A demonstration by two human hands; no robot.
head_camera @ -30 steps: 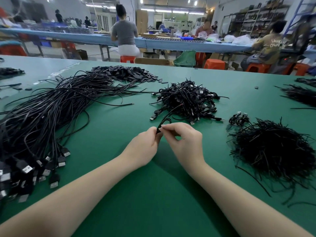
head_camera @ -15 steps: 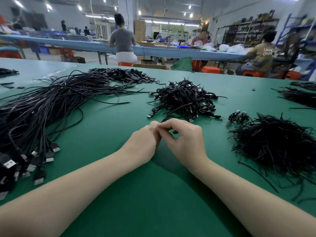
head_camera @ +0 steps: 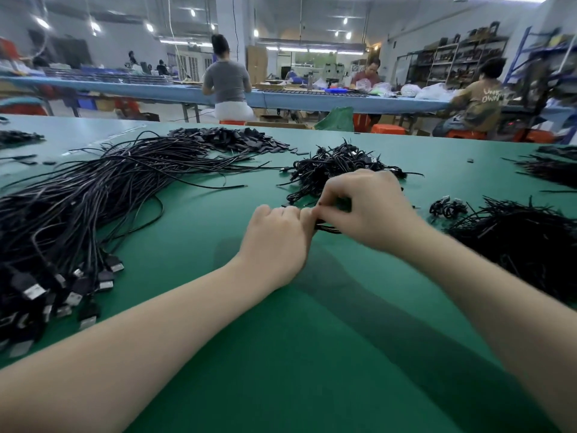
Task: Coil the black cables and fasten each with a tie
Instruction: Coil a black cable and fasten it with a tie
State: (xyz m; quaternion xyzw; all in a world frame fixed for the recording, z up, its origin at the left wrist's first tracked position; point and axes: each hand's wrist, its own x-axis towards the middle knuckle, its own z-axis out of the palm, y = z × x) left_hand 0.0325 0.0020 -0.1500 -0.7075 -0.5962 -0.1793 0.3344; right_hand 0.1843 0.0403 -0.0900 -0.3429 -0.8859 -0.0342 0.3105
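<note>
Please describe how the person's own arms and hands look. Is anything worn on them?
Both forearms are bare as far as the view shows; no sleeve reaches into the picture. The left hand and the right hand wear no gloves, and no watch, bracelet or ring can be seen. One fingertip of the right hand shows a small dark red spot, perhaps nail polish.

A big green table (head_camera: 187, 239) holds many black things. On the left lies a big pile of long loose cables (head_camera: 78, 207), with their plugs (head_camera: 75, 292) near the front edge. Far back lies a flat heap of small black pieces (head_camera: 231, 140). In the middle sits a pile of coiled cables (head_camera: 331, 167). On the right lies a bushy heap of thin ties (head_camera: 524, 242), with one small coiled cable (head_camera: 448, 208) just beside it.
</note>
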